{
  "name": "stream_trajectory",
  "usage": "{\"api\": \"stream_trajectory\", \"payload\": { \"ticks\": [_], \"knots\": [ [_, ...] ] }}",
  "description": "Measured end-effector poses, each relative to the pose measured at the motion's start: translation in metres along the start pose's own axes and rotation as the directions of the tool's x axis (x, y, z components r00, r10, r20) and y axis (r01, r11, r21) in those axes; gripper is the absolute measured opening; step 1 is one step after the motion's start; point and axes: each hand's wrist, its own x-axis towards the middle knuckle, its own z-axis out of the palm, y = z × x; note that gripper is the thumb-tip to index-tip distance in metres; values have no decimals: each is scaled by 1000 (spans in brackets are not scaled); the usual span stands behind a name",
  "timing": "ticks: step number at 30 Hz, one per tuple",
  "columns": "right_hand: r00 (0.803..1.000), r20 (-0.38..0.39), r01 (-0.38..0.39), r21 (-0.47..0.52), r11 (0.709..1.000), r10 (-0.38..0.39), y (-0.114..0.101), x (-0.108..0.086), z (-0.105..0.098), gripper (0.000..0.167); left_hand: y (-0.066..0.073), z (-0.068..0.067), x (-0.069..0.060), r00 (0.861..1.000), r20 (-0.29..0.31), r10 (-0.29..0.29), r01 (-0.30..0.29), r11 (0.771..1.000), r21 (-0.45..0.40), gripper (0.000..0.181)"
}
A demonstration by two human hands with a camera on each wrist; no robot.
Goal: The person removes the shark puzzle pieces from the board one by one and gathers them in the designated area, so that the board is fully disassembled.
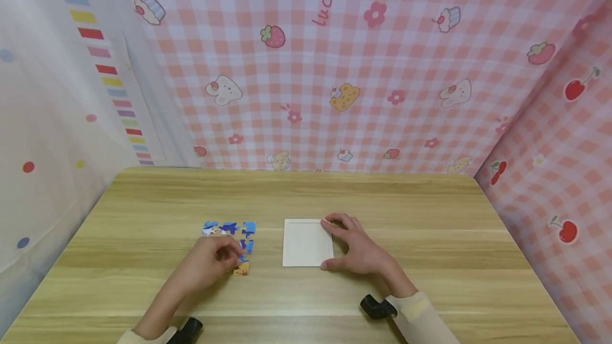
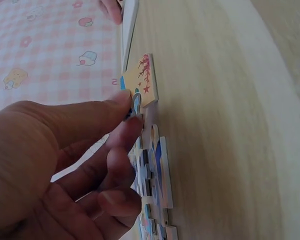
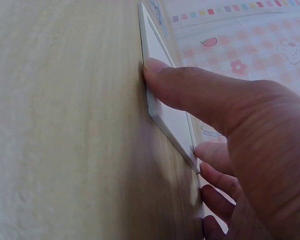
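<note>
My left hand is over the loose jigsaw pieces, left of a square white puzzle frame. Its thumb and index finger pinch a jigsaw piece, yellow with red coral and a blue edge. Other jigsaw pieces, blue with sea pictures, lie at the fingers; the hand covers some of them. My right hand holds the frame by its right side, the thumb at the near corner and fingers at the far corner. The frame lies on the table with its recess facing up and bare.
The wooden table reaches back to a pink checked cloth. White dotted cloth hangs on the left, cherry-print cloth on the right. Black devices sit at both wrists.
</note>
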Motion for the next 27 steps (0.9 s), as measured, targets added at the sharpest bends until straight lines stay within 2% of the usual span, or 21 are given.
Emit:
{"api": "stream_trajectory", "payload": {
  "ticks": [8,15,27],
  "knots": [
    [1000,-5,-10,-2,1000,10,-1,-1,-1,95,3,0,3,1000,-24,1,1,996,88,10],
    [1000,-4,-12,1,1000,12,-2,-1,-1,94,5,3,4,1000,-7,-23,24,993,118,9],
    [1000,1,8,10,1000,-8,1,1,0,94,3,6,5,999,-18,-43,46,988,149,12]
  ]
}}
